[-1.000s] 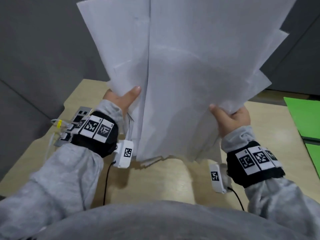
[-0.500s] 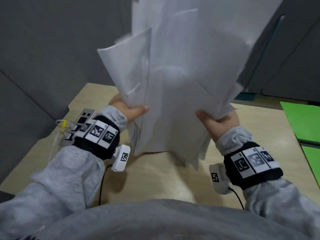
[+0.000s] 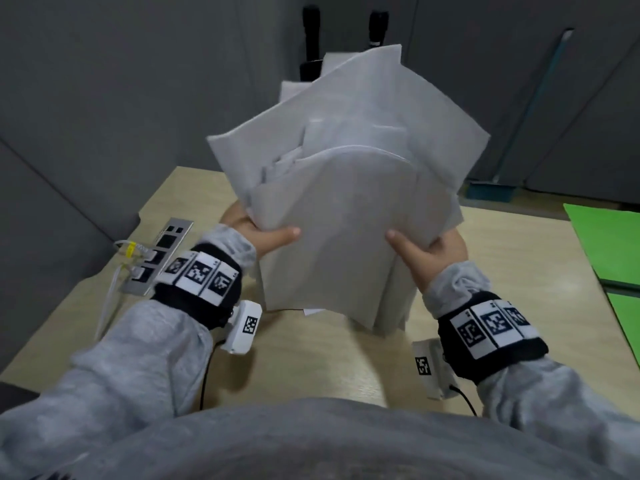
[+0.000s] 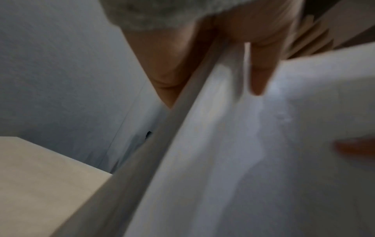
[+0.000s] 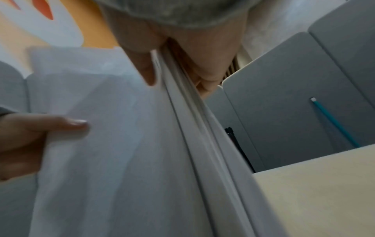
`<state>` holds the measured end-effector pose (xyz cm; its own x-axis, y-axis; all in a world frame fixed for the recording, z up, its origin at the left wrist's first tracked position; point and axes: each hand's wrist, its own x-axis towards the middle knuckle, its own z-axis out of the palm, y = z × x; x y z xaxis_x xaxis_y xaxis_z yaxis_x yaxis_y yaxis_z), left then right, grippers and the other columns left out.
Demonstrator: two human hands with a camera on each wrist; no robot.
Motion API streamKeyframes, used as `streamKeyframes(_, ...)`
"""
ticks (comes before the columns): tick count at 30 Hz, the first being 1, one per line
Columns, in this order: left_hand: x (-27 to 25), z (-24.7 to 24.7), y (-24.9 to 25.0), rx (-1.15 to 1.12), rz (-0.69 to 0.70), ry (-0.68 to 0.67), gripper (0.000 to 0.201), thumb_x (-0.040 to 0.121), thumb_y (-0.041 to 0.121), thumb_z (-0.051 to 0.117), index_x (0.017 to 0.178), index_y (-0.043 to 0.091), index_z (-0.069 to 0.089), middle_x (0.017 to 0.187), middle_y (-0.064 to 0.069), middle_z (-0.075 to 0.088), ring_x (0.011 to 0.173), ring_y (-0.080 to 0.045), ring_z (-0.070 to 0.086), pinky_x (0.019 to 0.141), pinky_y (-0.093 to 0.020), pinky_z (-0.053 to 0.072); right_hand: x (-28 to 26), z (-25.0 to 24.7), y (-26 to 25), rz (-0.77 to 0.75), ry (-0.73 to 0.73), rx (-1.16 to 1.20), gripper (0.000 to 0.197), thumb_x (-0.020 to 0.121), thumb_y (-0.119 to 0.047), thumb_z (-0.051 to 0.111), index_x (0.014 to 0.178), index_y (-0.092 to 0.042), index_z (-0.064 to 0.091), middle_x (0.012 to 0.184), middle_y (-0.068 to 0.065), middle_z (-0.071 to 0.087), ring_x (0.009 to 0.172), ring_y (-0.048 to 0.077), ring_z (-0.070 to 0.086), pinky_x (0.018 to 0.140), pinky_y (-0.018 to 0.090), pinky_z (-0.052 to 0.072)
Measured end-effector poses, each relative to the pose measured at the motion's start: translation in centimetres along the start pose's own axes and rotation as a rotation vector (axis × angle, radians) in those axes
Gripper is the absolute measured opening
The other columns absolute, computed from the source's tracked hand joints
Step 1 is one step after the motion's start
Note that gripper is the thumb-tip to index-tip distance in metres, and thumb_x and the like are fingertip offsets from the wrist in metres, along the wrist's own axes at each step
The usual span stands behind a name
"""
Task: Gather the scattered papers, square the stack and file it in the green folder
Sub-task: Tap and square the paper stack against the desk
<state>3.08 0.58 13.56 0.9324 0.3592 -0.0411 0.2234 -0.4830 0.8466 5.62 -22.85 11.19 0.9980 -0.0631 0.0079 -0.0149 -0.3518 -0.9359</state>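
You had the papers (image 3: 349, 216) gathered — left hand (image 3: 258, 235) and right hand (image 3: 427, 252) pinching the ragged stack; squaring and the green folder (image 3: 609, 247) at the surface's right edge remained.

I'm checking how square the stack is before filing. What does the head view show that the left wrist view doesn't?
Only the head view shows the whole stack of papers with its corners fanned out unevenly, the right hand gripping its right side, and the green folder lying on the table's right side. Only the left wrist view shows, close up, the stack's side edge pinched between thumb and fingers. Both show the left hand holding the papers above the table.
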Motion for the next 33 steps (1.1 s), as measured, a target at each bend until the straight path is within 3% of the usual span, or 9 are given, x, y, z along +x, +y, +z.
streamKeyframes(3,0.3,0.8,0.6,0.017,-0.094,0.111,0.029,0.074,0.038,0.074,0.084,0.016,0.057,0.082,0.003,0.059,0.075,-0.018,0.059,0.066,-0.017,0.040,0.0,0.5,-0.7,0.037,0.117,-0.078,0.042,0.086,-0.038,0.063,0.115,-0.007,0.059,0.086,0.012,0.057,0.083,0.034,0.059,0.066,0.025,0.036)
streamKeyframes(5,0.8,0.0,0.8,-0.109,-0.065,0.202,0.025,0.074,0.038,0.074,0.077,0.021,0.056,0.070,0.011,0.056,0.059,-0.003,0.053,0.048,-0.007,0.042,-0.5,0.4,-1.5,-0.081,0.241,0.030,0.039,0.085,-0.040,0.065,0.105,-0.007,0.063,0.081,0.018,0.063,0.080,0.039,0.062,0.057,0.027,0.039)
streamKeyframes(10,1.4,-1.2,0.0,-0.229,-0.026,0.146,0.023,0.071,0.016,0.078,0.082,0.023,0.059,0.068,0.022,0.064,0.063,0.010,0.062,0.056,-0.003,0.045,0.2,0.0,-0.1,-0.207,0.175,0.281,0.043,0.078,-0.028,0.073,0.116,-0.029,0.055,0.099,-0.021,0.066,0.099,0.003,0.064,0.082,0.018,0.050)
streamKeyframes(15,0.3,0.0,1.3,-0.134,-0.038,0.212,0.029,0.074,0.038,0.074,0.092,0.023,0.058,0.070,0.010,0.058,0.064,-0.011,0.057,0.056,-0.019,0.043,0.0,1.2,-0.5,-0.146,0.179,0.092,0.021,0.089,-0.032,0.062,0.103,-0.017,0.065,0.080,-0.004,0.059,0.079,0.015,0.059,0.064,0.014,0.038)
streamKeyframes(18,0.4,-1.1,3.2,-0.266,0.083,0.319,0.031,0.075,0.037,0.073,0.094,0.025,0.052,0.072,0.021,0.054,0.060,0.013,0.055,0.054,-0.004,0.044,-0.7,0.9,-2.8,-0.227,0.349,0.320,0.019,0.086,-0.029,0.065,0.070,-0.034,0.058,0.058,-0.024,0.058,0.056,-0.016,0.056,0.054,0.000,0.038)
streamKeyframes(20,0.3,-1.6,4.0,-0.309,0.151,0.354,0.033,0.075,0.038,0.073,0.098,0.022,0.056,0.074,0.023,0.056,0.055,0.020,0.054,0.051,0.003,0.040,-0.9,0.7,-3.3,-0.309,0.383,0.371,0.024,0.086,-0.026,0.066,0.076,-0.043,0.054,0.061,-0.030,0.057,0.059,-0.023,0.054,0.056,-0.002,0.038)
streamKeyframes(25,0.2,-1.1,2.8,-0.356,0.157,0.322,0.023,0.073,0.035,0.075,0.090,0.025,0.063,0.075,0.018,0.065,0.061,0.013,0.063,0.056,-0.006,0.049,-0.7,1.0,-2.2,-0.421,0.422,0.377,0.019,0.087,-0.026,0.064,0.086,-0.046,0.060,0.070,-0.031,0.064,0.068,-0.016,0.057,0.065,0.006,0.043)
streamKeyframes(29,0.2,0.2,0.1,-0.271,0.074,0.174,0.035,0.072,0.019,0.077,0.104,0.015,0.063,0.087,0.005,0.066,0.073,-0.001,0.065,0.057,-0.006,0.049,-0.3,0.9,1.0,-0.271,0.183,0.362,0.044,0.082,-0.016,0.070,0.121,-0.023,0.054,0.108,-0.008,0.067,0.101,0.010,0.065,0.084,0.023,0.054)
streamKeyframes(33,0.2,1.7,-1.2,-0.152,-0.059,0.094,0.044,0.072,0.024,0.078,0.110,0.012,0.061,0.092,-0.001,0.062,0.089,-0.022,0.063,0.073,-0.023,0.047,0.5,1.6,2.7,-0.025,0.050,0.131,0.026,0.081,-0.020,0.069,0.104,-0.024,0.058,0.087,-0.010,0.068,0.082,0.011,0.066,0.083,0.039,0.056)
